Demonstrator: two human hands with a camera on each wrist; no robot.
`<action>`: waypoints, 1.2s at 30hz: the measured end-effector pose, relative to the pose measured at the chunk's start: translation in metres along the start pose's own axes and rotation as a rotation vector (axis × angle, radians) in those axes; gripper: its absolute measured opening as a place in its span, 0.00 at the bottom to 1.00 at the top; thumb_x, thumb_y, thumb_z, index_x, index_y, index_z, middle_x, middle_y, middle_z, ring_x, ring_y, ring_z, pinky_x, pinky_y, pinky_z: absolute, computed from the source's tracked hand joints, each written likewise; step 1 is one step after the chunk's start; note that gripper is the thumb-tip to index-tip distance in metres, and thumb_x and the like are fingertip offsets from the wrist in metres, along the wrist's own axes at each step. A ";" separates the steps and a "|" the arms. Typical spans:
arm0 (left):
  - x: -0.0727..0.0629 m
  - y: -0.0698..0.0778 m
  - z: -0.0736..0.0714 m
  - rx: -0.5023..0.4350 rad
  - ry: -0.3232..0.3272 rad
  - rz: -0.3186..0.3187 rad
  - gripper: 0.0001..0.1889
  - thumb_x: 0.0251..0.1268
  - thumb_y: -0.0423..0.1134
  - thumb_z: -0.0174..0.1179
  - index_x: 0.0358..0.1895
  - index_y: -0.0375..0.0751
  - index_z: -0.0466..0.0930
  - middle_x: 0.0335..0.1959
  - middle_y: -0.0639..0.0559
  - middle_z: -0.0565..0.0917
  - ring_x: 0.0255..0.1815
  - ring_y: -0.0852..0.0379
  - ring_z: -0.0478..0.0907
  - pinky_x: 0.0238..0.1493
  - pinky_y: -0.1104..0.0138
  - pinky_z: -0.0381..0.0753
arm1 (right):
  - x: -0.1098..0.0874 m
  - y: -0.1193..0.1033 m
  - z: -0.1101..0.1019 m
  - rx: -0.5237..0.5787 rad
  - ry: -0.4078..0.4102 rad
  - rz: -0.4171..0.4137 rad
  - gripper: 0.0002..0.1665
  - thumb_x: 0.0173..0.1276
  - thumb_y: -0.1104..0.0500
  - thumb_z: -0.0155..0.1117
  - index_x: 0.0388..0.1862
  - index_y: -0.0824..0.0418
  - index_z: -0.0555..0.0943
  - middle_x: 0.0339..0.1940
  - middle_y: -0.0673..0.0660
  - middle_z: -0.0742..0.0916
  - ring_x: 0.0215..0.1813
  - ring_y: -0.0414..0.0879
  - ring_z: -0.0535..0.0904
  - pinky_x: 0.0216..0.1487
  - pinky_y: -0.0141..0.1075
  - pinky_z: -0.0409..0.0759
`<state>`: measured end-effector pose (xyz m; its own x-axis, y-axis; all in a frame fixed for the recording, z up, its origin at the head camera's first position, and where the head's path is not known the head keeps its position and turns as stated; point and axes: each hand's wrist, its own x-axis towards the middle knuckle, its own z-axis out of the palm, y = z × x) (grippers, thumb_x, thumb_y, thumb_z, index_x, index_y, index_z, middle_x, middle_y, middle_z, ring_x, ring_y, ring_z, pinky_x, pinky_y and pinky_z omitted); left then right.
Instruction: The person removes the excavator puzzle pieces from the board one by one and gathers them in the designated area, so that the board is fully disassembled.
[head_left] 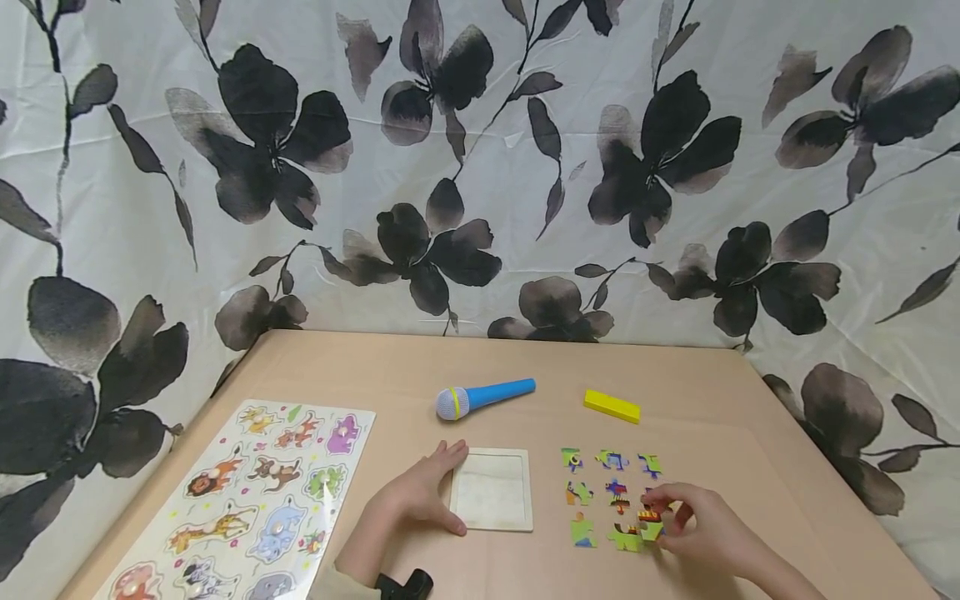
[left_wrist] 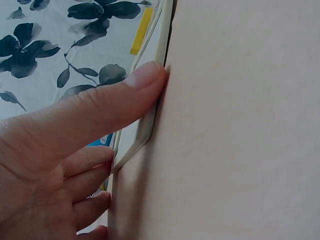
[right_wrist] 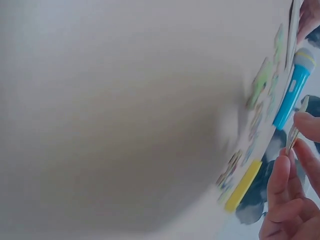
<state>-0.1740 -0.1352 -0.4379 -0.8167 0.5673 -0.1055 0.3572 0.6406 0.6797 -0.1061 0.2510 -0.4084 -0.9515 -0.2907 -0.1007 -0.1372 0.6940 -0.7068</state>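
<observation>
My left hand (head_left: 420, 496) rests at the left side of a pale square puzzle tray (head_left: 491, 490), thumb and fingers spread along its edge. In the left wrist view, the thumb (left_wrist: 145, 75) touches the tray's rim and the fingers are fairly straight. My right hand (head_left: 708, 525) pinches a small colourful jigsaw piece (head_left: 651, 527) between thumb and fingertips. That piece (right_wrist: 293, 135) shows edge-on in the right wrist view, lifted off the table. Other jigsaw pieces (head_left: 581, 493) lie in loose rows right of the tray; my right fingers partly cover that group.
A blue toy microphone (head_left: 498, 393) lies behind the tray, and a yellow block (head_left: 612, 406) sits behind the pieces. On the left is a sheet of animal stickers (head_left: 255, 500). The tan table (head_left: 405, 362) ends at a floral cloth (head_left: 525, 167).
</observation>
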 end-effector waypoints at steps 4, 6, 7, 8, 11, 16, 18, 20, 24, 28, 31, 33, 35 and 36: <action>-0.001 0.000 0.000 0.000 -0.006 -0.010 0.54 0.32 0.45 0.76 0.67 0.30 0.56 0.70 0.39 0.55 0.71 0.38 0.43 0.66 0.43 0.45 | -0.002 0.010 -0.004 -0.018 -0.010 0.036 0.25 0.44 0.66 0.73 0.44 0.66 0.80 0.34 0.54 0.79 0.26 0.39 0.70 0.22 0.29 0.70; -0.001 0.000 0.000 0.001 -0.007 -0.012 0.55 0.32 0.45 0.76 0.67 0.30 0.56 0.70 0.39 0.55 0.71 0.38 0.43 0.66 0.43 0.45 | -0.002 0.015 -0.004 -0.036 -0.014 0.065 0.25 0.43 0.65 0.74 0.44 0.65 0.80 0.35 0.54 0.79 0.26 0.41 0.70 0.22 0.28 0.69; -0.001 0.000 0.000 0.000 -0.006 -0.013 0.55 0.32 0.44 0.76 0.67 0.30 0.56 0.70 0.40 0.54 0.71 0.38 0.43 0.66 0.43 0.45 | -0.002 0.017 -0.004 -0.046 -0.014 0.080 0.25 0.42 0.65 0.75 0.44 0.64 0.80 0.35 0.54 0.80 0.27 0.42 0.70 0.22 0.28 0.69; -0.001 0.000 0.000 0.001 -0.005 -0.013 0.55 0.32 0.44 0.76 0.67 0.30 0.56 0.70 0.40 0.54 0.71 0.38 0.43 0.66 0.43 0.45 | -0.002 0.019 -0.004 -0.053 -0.016 0.097 0.26 0.42 0.64 0.75 0.44 0.64 0.80 0.35 0.54 0.80 0.28 0.43 0.70 0.23 0.28 0.68; -0.001 -0.001 -0.001 -0.002 -0.004 -0.011 0.54 0.32 0.44 0.76 0.67 0.30 0.56 0.70 0.40 0.54 0.71 0.38 0.43 0.66 0.43 0.45 | -0.001 0.024 -0.004 -0.066 -0.026 0.131 0.26 0.41 0.64 0.76 0.43 0.64 0.80 0.35 0.53 0.80 0.29 0.45 0.69 0.23 0.28 0.68; 0.001 -0.002 0.000 -0.003 -0.008 -0.004 0.54 0.32 0.45 0.76 0.67 0.30 0.56 0.70 0.40 0.54 0.71 0.38 0.43 0.66 0.44 0.45 | -0.001 0.031 0.000 -0.046 -0.037 0.199 0.26 0.41 0.65 0.75 0.43 0.64 0.80 0.32 0.53 0.79 0.29 0.46 0.69 0.23 0.29 0.70; 0.001 -0.001 0.001 -0.005 -0.011 -0.003 0.55 0.32 0.45 0.76 0.67 0.30 0.56 0.70 0.40 0.54 0.71 0.38 0.43 0.66 0.44 0.45 | -0.001 0.033 0.002 -0.038 -0.037 0.229 0.26 0.41 0.65 0.76 0.43 0.64 0.80 0.32 0.52 0.78 0.30 0.46 0.69 0.23 0.29 0.71; 0.002 -0.001 0.002 -0.004 -0.014 -0.001 0.55 0.32 0.45 0.76 0.67 0.30 0.56 0.70 0.40 0.54 0.71 0.38 0.43 0.66 0.44 0.45 | -0.002 0.035 0.003 -0.037 -0.034 0.246 0.26 0.41 0.65 0.76 0.43 0.64 0.80 0.32 0.52 0.79 0.30 0.46 0.69 0.23 0.29 0.71; 0.004 -0.001 0.003 0.003 -0.016 0.001 0.55 0.32 0.45 0.76 0.67 0.30 0.56 0.71 0.40 0.54 0.71 0.39 0.43 0.66 0.44 0.45 | -0.002 0.036 0.003 -0.053 -0.027 0.251 0.26 0.41 0.64 0.76 0.43 0.64 0.81 0.30 0.52 0.78 0.30 0.46 0.69 0.24 0.29 0.71; 0.006 0.000 0.002 0.008 -0.015 -0.004 0.55 0.32 0.45 0.76 0.67 0.30 0.56 0.71 0.40 0.53 0.71 0.39 0.42 0.66 0.44 0.45 | 0.000 0.037 0.003 -0.062 -0.021 0.245 0.26 0.40 0.65 0.76 0.42 0.65 0.81 0.28 0.52 0.77 0.30 0.46 0.69 0.25 0.29 0.72; 0.006 0.001 0.003 0.006 -0.018 -0.009 0.55 0.31 0.45 0.77 0.67 0.30 0.56 0.71 0.40 0.53 0.71 0.39 0.42 0.67 0.44 0.45 | 0.001 0.038 0.002 -0.048 -0.031 0.228 0.26 0.40 0.66 0.76 0.43 0.67 0.81 0.27 0.52 0.76 0.30 0.46 0.69 0.24 0.29 0.71; 0.005 0.001 0.003 0.003 -0.019 -0.011 0.55 0.31 0.44 0.77 0.67 0.30 0.56 0.71 0.40 0.53 0.71 0.39 0.42 0.66 0.44 0.45 | 0.001 0.038 0.001 -0.037 -0.041 0.213 0.26 0.41 0.66 0.75 0.43 0.68 0.80 0.27 0.52 0.75 0.30 0.46 0.69 0.24 0.28 0.71; 0.005 0.001 0.003 0.001 -0.021 -0.011 0.55 0.31 0.44 0.77 0.67 0.30 0.56 0.71 0.40 0.53 0.71 0.39 0.42 0.66 0.44 0.45 | 0.000 0.038 0.001 -0.034 -0.048 0.201 0.26 0.41 0.66 0.75 0.43 0.68 0.80 0.27 0.52 0.75 0.30 0.46 0.69 0.24 0.28 0.70; 0.005 0.001 0.003 0.001 -0.020 -0.010 0.55 0.31 0.44 0.77 0.67 0.30 0.56 0.71 0.41 0.53 0.71 0.39 0.42 0.66 0.44 0.45 | 0.000 0.038 0.001 -0.032 -0.048 0.201 0.26 0.41 0.66 0.75 0.43 0.68 0.80 0.27 0.52 0.75 0.30 0.46 0.69 0.24 0.28 0.70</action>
<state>-0.1763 -0.1301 -0.4394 -0.8108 0.5714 -0.1269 0.3499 0.6469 0.6775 -0.1110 0.2769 -0.4362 -0.9465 -0.1747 -0.2712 0.0447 0.7614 -0.6467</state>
